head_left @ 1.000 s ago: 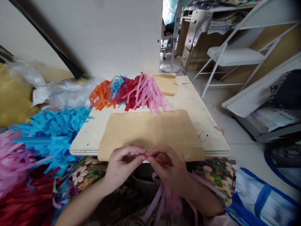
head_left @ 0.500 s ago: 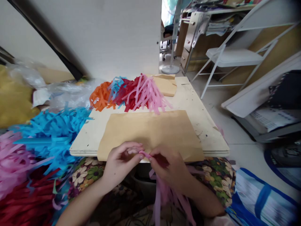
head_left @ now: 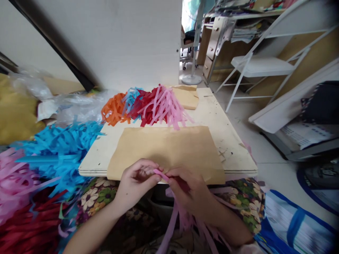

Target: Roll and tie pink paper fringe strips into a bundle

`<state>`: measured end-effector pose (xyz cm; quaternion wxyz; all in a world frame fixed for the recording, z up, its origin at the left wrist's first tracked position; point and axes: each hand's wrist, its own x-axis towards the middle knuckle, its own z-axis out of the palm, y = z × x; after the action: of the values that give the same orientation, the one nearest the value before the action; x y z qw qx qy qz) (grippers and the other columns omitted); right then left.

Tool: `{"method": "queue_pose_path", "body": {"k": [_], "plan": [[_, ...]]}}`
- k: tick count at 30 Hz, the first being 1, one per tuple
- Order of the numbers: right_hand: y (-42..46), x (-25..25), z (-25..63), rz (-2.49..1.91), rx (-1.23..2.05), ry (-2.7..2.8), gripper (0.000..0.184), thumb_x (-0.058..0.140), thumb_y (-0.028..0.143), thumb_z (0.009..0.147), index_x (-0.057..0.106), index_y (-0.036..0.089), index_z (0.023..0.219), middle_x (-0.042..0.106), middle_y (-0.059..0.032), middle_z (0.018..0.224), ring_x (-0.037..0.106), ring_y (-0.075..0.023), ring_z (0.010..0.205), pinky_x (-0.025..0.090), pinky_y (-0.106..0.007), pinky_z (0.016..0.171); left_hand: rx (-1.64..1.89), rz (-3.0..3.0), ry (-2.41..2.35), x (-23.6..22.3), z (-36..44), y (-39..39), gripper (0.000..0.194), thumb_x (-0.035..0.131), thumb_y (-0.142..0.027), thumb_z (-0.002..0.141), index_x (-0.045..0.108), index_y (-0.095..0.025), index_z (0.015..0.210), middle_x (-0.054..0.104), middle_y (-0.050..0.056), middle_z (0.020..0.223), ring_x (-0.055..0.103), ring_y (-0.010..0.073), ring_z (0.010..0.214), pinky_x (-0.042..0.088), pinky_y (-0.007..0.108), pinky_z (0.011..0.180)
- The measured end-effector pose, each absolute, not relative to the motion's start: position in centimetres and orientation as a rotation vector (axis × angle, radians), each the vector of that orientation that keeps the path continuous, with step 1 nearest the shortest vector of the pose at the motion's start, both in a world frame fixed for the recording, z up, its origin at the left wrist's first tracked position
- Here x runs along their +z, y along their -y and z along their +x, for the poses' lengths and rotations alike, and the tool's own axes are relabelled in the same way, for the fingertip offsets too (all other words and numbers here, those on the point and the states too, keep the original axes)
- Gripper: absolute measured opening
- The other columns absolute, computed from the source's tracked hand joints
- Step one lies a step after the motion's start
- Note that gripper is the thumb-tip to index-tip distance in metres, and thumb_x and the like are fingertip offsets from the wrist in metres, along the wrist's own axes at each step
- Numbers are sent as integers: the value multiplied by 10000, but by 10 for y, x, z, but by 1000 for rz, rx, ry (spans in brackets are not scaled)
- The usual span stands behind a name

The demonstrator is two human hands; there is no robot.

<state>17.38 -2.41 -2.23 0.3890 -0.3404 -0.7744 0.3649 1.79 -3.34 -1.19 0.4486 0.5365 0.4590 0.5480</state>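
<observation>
A pink tissue-paper tassel [head_left: 182, 215] hangs between my forearms, its loose strips falling below the table edge. Its narrow twisted end [head_left: 161, 174] points up to the left over the front edge of the table. My right hand [head_left: 189, 188] is closed, pinching that end between thumb and fingers. On the other side, my left hand [head_left: 137, 183] curls round the tip, thumb below and fingertips above. Under both hands lies a sheet of brown paper [head_left: 169, 144], reaching over the edge of the white table [head_left: 97, 155].
Orange [head_left: 115, 109], blue, red and pink tassels [head_left: 169, 106] lie at the table's back, near a folded brown paper [head_left: 186, 97]. Blue fringed paper [head_left: 63, 144] and red fringed paper [head_left: 31, 222] pile up at left. A white folding chair [head_left: 265, 65] stands at right.
The twisted pink end has tilted and more of it shows between my fingers. The hanging strips have swung and spread. The brown sheet has shifted slightly left.
</observation>
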Motion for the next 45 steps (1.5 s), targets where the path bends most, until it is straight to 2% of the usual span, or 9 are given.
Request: {"method": "queue_pose_path", "body": {"k": [9,15,19,22,26,34,45], "plan": [[25,-17,176,-881,802,1994,82,427,172,793,508,165,780,552,-22,741,512,-117,718,418,-242,654,1280,1341,-999,-16,12,34,69,604,-129,646,606,-171,700,629,29,718,584,99,652,473,171,596],[29,-17,176,-922,662,2022,84,430,166,777,514,168,768,561,-35,724,523,-132,715,433,-257,651,1300,1386,-1154,-12,14,35,19,621,-163,622,619,-155,640,620,24,622,565,95,555,454,160,500],[31,-17,173,-886,616,2023,107,458,167,747,517,166,837,568,-46,780,520,-148,758,434,-284,683,1254,1468,-1218,-7,17,38,22,614,-136,615,632,-145,624,633,41,604,580,113,562,476,178,514],[31,-17,171,-874,565,2008,63,480,182,745,519,165,792,572,-40,733,519,-145,711,433,-284,655,1214,1550,-1194,-5,18,39,54,614,-112,605,646,-148,629,629,45,620,583,124,585,483,195,535],[31,-19,168,-880,522,2025,58,468,149,745,510,153,704,548,-29,644,497,-136,645,412,-279,609,1219,1640,-1192,-6,17,38,63,616,-102,600,647,-154,615,620,38,628,577,121,588,476,193,533],[31,-21,165,-934,477,2100,61,445,113,685,458,148,636,483,-25,605,444,-137,617,360,-271,567,1257,1737,-1354,-11,10,43,107,571,-102,657,618,-189,698,657,-7,677,601,100,632,475,162,604],[36,-33,152,-936,456,2070,81,420,98,631,383,167,613,457,-17,604,421,-134,594,331,-260,536,1306,1757,-1321,-10,7,43,58,531,-140,689,583,-136,664,617,32,635,571,112,589,467,192,553]]}}
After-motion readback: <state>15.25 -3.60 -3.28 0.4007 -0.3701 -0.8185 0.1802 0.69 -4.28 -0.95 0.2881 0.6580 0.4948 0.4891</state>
